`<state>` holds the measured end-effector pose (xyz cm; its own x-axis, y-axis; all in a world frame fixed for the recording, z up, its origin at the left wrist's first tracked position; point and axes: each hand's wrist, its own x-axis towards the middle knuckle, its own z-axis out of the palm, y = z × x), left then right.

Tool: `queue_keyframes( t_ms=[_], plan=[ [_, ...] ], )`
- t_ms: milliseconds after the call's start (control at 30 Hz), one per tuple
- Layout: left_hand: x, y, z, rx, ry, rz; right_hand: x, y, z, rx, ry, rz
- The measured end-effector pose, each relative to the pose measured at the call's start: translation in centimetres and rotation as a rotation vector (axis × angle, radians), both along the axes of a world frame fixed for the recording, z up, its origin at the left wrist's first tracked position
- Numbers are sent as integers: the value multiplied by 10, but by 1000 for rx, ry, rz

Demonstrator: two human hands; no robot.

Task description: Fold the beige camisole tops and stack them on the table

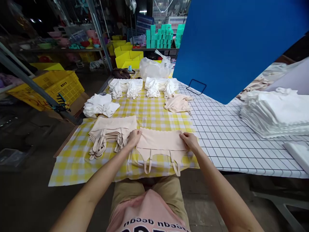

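Note:
A beige camisole [161, 140] lies folded over at its bottom part in front of me, its thin straps pointing toward my lap. My left hand [134, 137] pinches its upper left corner. At the upper right corner, the fingers of my right hand [189, 140] are closed on the same cloth. Left of it, close to my left hand, is a neat stack of beige camisoles [113, 124] with straps hanging toward me. A crumpled beige garment [178, 103] rests farther back on the right.
Two white garment stacks [126, 84] stand at the back, near a plastic bag [154, 67]. A loose white pile [98, 104] lies at left. On the right are a blue board [231, 48] and a tall white stack [275, 111]. Yellow checked cloth [149, 112] covers the table.

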<state>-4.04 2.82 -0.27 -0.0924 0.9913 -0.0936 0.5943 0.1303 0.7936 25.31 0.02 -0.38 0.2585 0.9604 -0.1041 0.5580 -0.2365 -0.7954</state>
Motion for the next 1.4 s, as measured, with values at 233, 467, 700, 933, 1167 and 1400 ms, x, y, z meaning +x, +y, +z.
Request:
queue_keyframes(
  t_ms=[233, 467, 700, 933, 1167, 1400],
  plan=[
    [0, 5, -3, -12, 23, 0, 2, 2, -4, 19, 4, -19],
    [-3, 0, 4, 78, -81, -1, 0, -4, 18, 101, 114, 17],
    [-15, 0, 22, 200, -222, -11, -2, 1, 50, 183, 212, 32],
    [-25, 0, 40, 284, -311, -26, -8, 9, 71, 241, 224, 61],
    [-32, 2, 52, 334, -369, -28, -13, 14, 89, 302, 218, 100],
    [-40, 4, 78, 396, -492, -61, -21, 15, 117, 382, 198, 133]
  ],
)
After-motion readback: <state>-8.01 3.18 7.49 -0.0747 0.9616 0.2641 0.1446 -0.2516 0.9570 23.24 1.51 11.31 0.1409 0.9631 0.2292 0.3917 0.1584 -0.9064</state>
